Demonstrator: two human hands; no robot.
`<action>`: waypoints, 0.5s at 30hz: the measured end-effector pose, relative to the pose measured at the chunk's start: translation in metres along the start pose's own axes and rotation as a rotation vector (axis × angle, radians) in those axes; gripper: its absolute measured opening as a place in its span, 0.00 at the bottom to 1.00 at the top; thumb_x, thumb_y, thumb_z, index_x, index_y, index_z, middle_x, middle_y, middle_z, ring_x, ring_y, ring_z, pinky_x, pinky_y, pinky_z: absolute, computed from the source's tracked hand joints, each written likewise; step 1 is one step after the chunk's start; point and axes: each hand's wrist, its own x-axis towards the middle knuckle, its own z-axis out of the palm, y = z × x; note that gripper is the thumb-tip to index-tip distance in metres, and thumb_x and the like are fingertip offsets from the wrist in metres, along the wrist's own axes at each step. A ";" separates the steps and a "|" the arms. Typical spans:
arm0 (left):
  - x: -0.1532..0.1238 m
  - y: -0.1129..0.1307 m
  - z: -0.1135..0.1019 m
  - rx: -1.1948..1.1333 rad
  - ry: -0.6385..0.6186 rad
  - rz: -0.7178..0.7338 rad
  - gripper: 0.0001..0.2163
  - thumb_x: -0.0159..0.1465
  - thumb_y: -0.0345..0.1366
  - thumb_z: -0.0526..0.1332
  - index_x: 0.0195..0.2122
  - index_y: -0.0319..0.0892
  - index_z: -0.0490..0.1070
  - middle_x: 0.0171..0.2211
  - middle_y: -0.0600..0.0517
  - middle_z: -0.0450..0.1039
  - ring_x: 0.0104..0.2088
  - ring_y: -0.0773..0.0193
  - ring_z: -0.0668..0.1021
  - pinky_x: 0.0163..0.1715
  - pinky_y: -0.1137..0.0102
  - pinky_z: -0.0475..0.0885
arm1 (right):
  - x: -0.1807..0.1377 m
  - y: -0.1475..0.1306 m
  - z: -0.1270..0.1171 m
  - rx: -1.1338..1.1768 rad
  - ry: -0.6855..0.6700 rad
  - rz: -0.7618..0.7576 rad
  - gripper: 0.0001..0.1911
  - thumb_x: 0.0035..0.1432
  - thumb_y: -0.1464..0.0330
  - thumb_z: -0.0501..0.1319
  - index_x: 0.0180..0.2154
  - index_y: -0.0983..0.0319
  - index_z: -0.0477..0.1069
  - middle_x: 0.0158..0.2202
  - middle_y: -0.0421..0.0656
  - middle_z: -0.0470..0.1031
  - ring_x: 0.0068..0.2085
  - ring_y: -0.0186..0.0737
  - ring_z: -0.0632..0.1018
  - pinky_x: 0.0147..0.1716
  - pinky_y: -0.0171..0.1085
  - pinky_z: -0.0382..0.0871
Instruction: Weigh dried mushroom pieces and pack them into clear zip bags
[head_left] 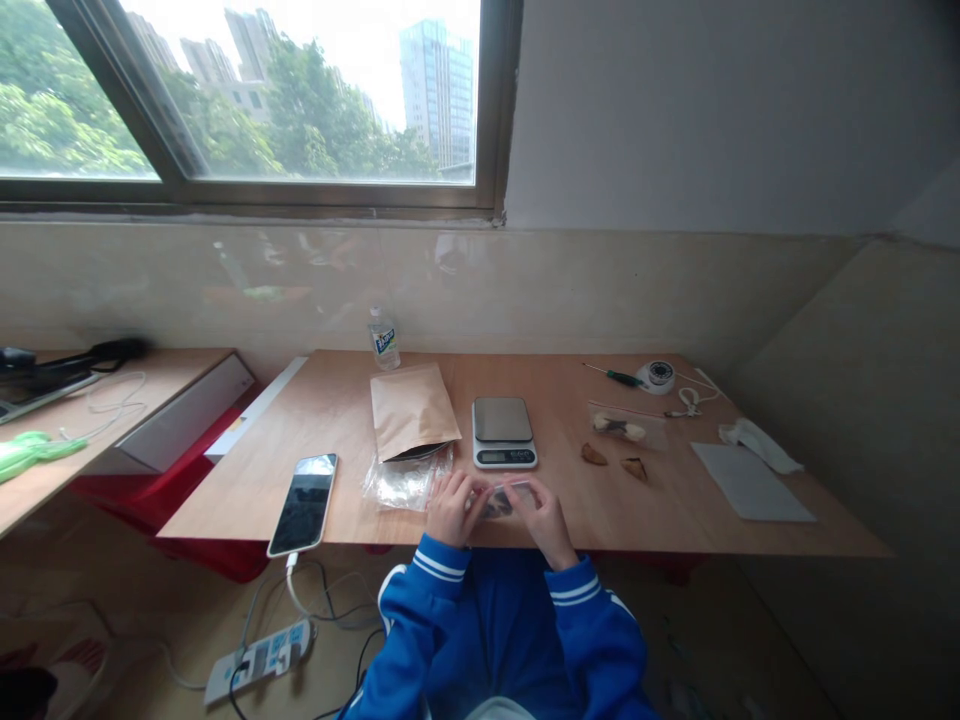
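Observation:
Between my two hands is a small clear zip bag (498, 502) with something dark inside, near the table's front edge. My left hand (450, 510) pinches its left top corner, while my right hand (544, 516) grips the right side of its top edge. Just beyond stands a white kitchen scale (504, 420) with a bare metal plate; its display is too small to read. Clear plastic bags (397, 486) lie left of my left hand, partly beneath a brown paper pouch (412, 405). To the right rest two brown dried pieces (594, 455) and another zip bag (646, 432) with pale pieces.
A phone (306, 500) on a cable lies at the left front edge. At the back are a plastic bottle (385, 342), a screwdriver (622, 378) and a white round camera (658, 376). A white sheet (750, 485) and crumpled tissue (761, 445) lie at right. A power strip (259, 660) is on the floor.

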 end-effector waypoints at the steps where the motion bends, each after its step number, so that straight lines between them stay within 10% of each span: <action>1: 0.000 0.000 0.000 -0.007 -0.005 -0.003 0.10 0.64 0.41 0.55 0.31 0.43 0.71 0.28 0.52 0.71 0.33 0.62 0.72 0.41 0.66 0.64 | 0.000 0.001 0.000 0.020 -0.016 0.010 0.13 0.55 0.59 0.61 0.35 0.62 0.74 0.38 0.46 0.78 0.43 0.45 0.77 0.46 0.42 0.70; 15: 0.000 -0.002 0.005 0.005 -0.005 0.025 0.10 0.65 0.39 0.53 0.34 0.42 0.71 0.29 0.51 0.70 0.32 0.63 0.72 0.35 0.68 0.65 | 0.003 0.005 0.015 -0.009 0.060 -0.058 0.11 0.52 0.60 0.63 0.31 0.62 0.74 0.31 0.44 0.77 0.35 0.40 0.78 0.39 0.39 0.73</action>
